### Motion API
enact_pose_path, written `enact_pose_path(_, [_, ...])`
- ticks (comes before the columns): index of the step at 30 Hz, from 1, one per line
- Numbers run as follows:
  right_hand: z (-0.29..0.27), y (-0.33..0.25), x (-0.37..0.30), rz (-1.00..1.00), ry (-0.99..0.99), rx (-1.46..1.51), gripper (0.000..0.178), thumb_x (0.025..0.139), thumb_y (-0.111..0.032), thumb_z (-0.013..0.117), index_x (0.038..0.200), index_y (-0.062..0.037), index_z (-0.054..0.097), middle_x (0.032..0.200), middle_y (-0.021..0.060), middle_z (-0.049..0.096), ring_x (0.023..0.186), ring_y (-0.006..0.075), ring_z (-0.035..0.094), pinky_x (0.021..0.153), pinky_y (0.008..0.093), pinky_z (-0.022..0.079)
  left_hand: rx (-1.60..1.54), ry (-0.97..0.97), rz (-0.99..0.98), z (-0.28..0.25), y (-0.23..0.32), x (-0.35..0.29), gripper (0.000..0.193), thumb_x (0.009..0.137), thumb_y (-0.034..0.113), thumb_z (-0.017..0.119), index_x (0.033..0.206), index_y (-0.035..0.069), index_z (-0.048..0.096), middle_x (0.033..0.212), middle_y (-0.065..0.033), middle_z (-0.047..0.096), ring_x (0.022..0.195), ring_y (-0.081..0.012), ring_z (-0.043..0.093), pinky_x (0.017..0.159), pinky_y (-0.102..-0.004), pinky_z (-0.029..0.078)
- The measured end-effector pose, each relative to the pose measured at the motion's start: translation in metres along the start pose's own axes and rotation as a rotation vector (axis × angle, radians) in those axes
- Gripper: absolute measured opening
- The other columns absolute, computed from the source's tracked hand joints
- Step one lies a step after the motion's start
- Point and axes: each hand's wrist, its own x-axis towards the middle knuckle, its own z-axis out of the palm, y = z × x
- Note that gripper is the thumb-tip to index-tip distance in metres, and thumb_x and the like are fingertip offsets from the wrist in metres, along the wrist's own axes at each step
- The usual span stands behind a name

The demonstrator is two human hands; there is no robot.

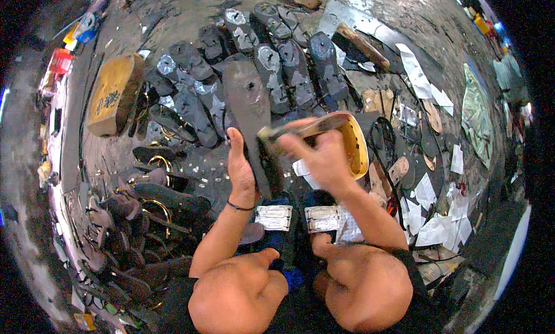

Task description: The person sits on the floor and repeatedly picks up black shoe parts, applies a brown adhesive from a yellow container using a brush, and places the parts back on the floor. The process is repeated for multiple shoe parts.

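Note:
My left hand [240, 169] grips the near edge of a long dark shoe sole [245, 88], thumb up along its side and the other fingers hidden behind it. The sole stretches away from my shins toward the far rows. My right hand [324, 157] is closed round a brush-like tool [300, 127], smeared by motion, whose pale tip is over the sole's right edge. Just beyond that hand stands a yellow tub [359, 146], partly covered by hand and tool. Several dark soles with shiny patches, one of them a grey-topped sole [328, 65], lie in rows beyond.
A worn yellow-brown block [115, 94] stands at the left. Dark sandals [173, 198] with gold-coloured rings are heaped at near left. Paper scraps [436, 230] and a green cloth [476, 117] lie at the right. A wooden stick [364, 45] rests at far right.

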Motion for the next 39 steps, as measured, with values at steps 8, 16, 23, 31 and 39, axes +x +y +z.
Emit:
enact_pose_path(8, [-0.008, 0.006, 0.013, 0.0, 0.042, -0.142, 0.024, 0.086, -0.022, 0.077, 0.098, -0.0019, 0.071, 0.092, 0.0088, 0.072, 0.089, 0.0143, 0.066, 0.081, 0.0318, 0.052, 0.044, -0.022, -0.012, -0.004, 0.016, 0.003, 0.077, 0.09, 0.075, 0.046, 0.12, 0.005, 0.06, 0.098, -0.0069, 0.067, 0.085, -0.019, 0.065, 0.076, -0.0338, 0.055])
enact_pose_path(16, [0.016, 0.004, 0.008, -0.075, 0.028, -0.151, 0.027, 0.086, -0.027, 0.076, 0.097, -0.0036, 0.072, 0.09, 0.0116, 0.073, 0.085, 0.0215, 0.069, 0.081, 0.0352, 0.053, -0.143, -0.077, -0.049, -0.012, -0.008, 0.011, 0.067, 0.093, 0.07, 0.047, 0.114, 0.008, 0.063, 0.093, -0.0037, 0.067, 0.081, -0.0185, 0.066, 0.074, -0.0334, 0.055])
enact_pose_path(23, [0.01, 0.023, 0.0, 0.028, 0.062, -0.192, 0.015, 0.091, -0.015, 0.071, 0.096, -0.0018, 0.069, 0.09, 0.0069, 0.071, 0.08, 0.0137, 0.064, 0.072, 0.0295, 0.051, -0.067, 0.06, -0.026, -0.016, 0.012, -0.004, 0.067, 0.092, 0.068, 0.052, 0.115, 0.006, 0.063, 0.094, -0.005, 0.068, 0.079, -0.0172, 0.066, 0.07, -0.0329, 0.056])
enact_pose_path(31, [0.01, 0.046, -0.026, 0.165, -0.076, -0.226, 0.019, 0.091, -0.014, 0.073, 0.102, 0.001, 0.069, 0.09, 0.0027, 0.068, 0.08, 0.0095, 0.061, 0.072, 0.0262, 0.049, -0.178, -0.122, -0.061, -0.106, 0.039, 0.06, 0.058, 0.102, 0.054, 0.039, 0.124, 0.005, 0.058, 0.106, -0.0129, 0.069, 0.088, -0.0287, 0.069, 0.079, -0.0436, 0.058])
enact_pose_path(39, [-0.001, 0.065, -0.044, 0.203, 0.012, -0.115, 0.025, 0.091, -0.021, 0.073, 0.103, 0.0002, 0.071, 0.087, 0.0039, 0.07, 0.078, 0.0101, 0.06, 0.073, 0.0274, 0.049, -0.008, 0.418, 0.399, -0.2, 0.189, 0.161, 0.073, 0.097, 0.059, 0.049, 0.144, 0.007, 0.034, 0.138, -0.0111, 0.049, 0.104, -0.0287, 0.063, 0.097, -0.0476, 0.046])
